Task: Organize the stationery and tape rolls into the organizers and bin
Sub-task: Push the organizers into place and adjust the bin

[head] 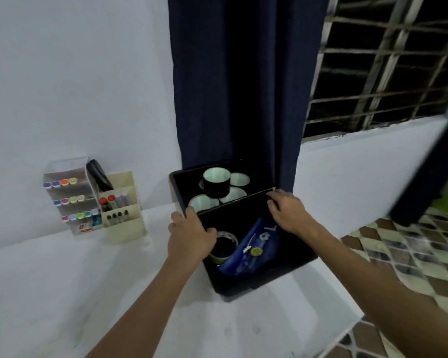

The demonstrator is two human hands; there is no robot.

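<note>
A black bin [259, 280] stands on the white table, split by a divider [233, 202]. Its far half holds several black tape rolls [216, 182] with pale cores. In the near half lie a blue pencil pouch [254, 249] and one tape roll [226, 244]. My left hand [190, 236] grips the bin's left wall where the divider meets it. At the divider's right end, my right hand [287, 210] pinches its top edge.
At the back left stand a clear tiered organizer [67, 197] of coloured markers and a beige organizer [122, 210] with pens and a black object. A dark blue curtain [238, 86] hangs behind the bin. The table's right edge [347, 324] drops to a tiled floor.
</note>
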